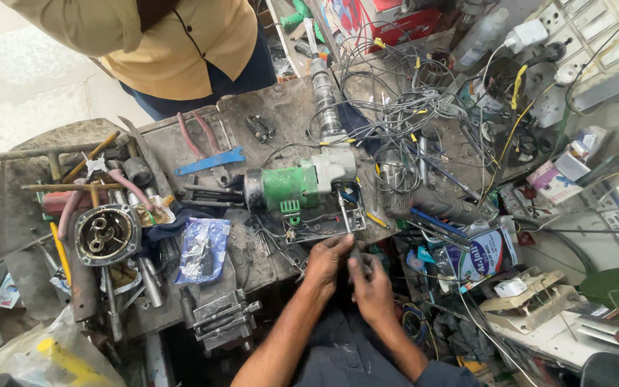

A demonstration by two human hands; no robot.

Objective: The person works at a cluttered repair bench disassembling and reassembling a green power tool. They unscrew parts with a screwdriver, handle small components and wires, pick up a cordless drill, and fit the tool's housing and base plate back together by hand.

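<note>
Both arms reach up from the bottom edge, and I see my left hand (326,262) and right hand (371,281) pressed together at the front lip of the counter (252,122), fingers curled around a small dark part (354,256) pinched between them; what it is I cannot tell. Just beyond lies a green and white power tool (301,185) on its side. Grey wires (402,115) tangle behind it. Red-handled pliers (198,136) lie farther left, near a person in a yellow shirt (180,43).
</note>
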